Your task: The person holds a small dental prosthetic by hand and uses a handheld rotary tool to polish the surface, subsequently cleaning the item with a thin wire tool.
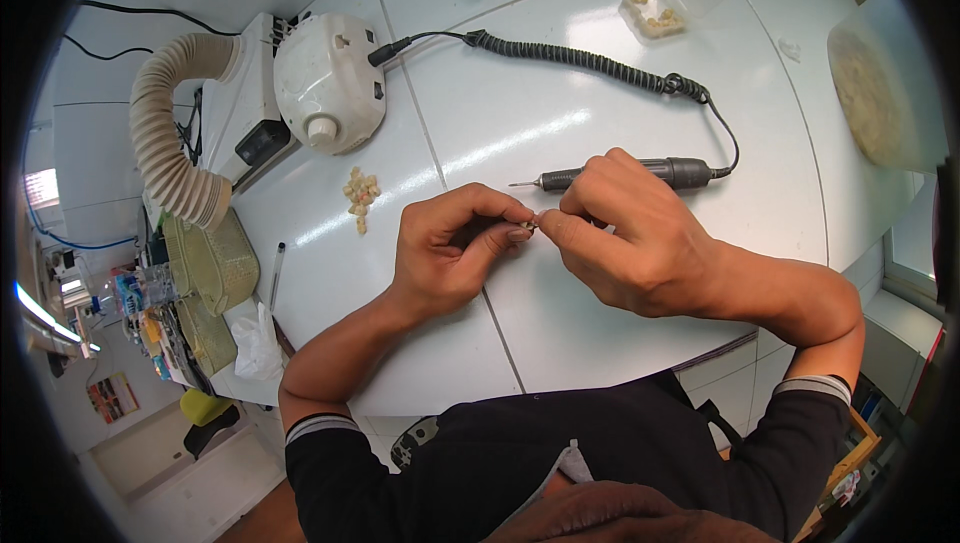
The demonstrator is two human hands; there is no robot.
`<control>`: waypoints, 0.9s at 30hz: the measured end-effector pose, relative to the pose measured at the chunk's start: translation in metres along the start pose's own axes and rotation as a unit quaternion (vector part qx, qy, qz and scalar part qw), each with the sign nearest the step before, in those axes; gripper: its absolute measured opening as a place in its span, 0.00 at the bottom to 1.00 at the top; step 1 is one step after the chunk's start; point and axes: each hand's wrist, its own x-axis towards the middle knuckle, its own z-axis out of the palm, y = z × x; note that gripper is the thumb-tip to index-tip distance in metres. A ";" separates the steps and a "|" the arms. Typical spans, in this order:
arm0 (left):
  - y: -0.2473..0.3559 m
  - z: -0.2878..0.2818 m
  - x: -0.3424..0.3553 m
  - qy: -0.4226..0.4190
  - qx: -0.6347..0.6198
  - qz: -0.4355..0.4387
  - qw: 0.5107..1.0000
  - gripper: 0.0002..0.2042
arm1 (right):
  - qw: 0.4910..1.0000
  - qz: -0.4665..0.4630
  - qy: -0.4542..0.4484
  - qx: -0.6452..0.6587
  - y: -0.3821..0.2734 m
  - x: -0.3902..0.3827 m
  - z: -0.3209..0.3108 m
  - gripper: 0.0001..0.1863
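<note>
2 hands meet at table [600, 333] centre: left hand [445, 253] and right hand [625, 243] pinch tiny pale piece [530, 227] between fingertips. Grey handpiece [640, 174] at 12 o'clock, touching right knuckles.

**Surfaces and finishes**

Table [600, 93]: white tile, glossy, smooth, streaked with light; thin dark grout lines.
Handpiece [640, 172]: dark grey body, matt, likely plastic or coated metal; thin bright metal bur at the tip.
Cord [570, 53]: black coiled rubber or plastic, dull.
Motor unit [325, 78]: off-white plastic, smooth, slight sheen, grubby.
Hose [165, 138]: beige ribbed plastic, matt.
Tooth pieces [361, 191]: cream, matt, chalky look.
Tray [655, 11]: clear plastic, shiny.
Pads [205, 273]: olive cloth, coarse weave.
Tissue [255, 343]: white, crumpled paper.
Piece [531, 227] pinched between left hand [445, 253] and right hand [630, 238]: too small to judge finish.
Sleeves: black knit cloth, matt, grey striped cuffs.
</note>
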 end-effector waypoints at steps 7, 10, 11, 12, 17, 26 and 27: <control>-0.002 0.001 0.001 -0.007 0.002 0.007 1.000 0.07 | 1.000 -0.011 0.021 0.021 0.002 -0.002 0.006 0.17; 0.001 -0.001 0.000 -0.020 0.012 0.020 1.000 0.06 | 0.999 0.000 0.035 0.037 0.000 0.002 0.000 0.17; 0.002 -0.001 0.000 -0.019 0.012 0.020 1.000 0.06 | 0.999 -0.001 0.035 0.037 -0.001 0.004 -0.001 0.17; 0.002 0.001 0.001 -0.015 -0.008 0.014 1.000 0.06 | 0.998 -0.002 0.052 0.023 0.000 0.004 -0.002 0.17; 0.002 -0.001 0.001 -0.016 -0.027 0.002 1.000 0.06 | 0.997 -0.011 0.074 0.005 0.001 0.004 -0.001 0.16; 0.002 -0.001 0.001 -0.019 -0.014 0.011 1.000 0.05 | 0.998 -0.014 0.056 0.018 0.002 0.000 0.002 0.16; 0.002 -0.001 0.001 -0.024 -0.003 0.010 1.000 0.05 | 0.999 -0.016 0.042 0.018 0.003 -0.001 0.004 0.16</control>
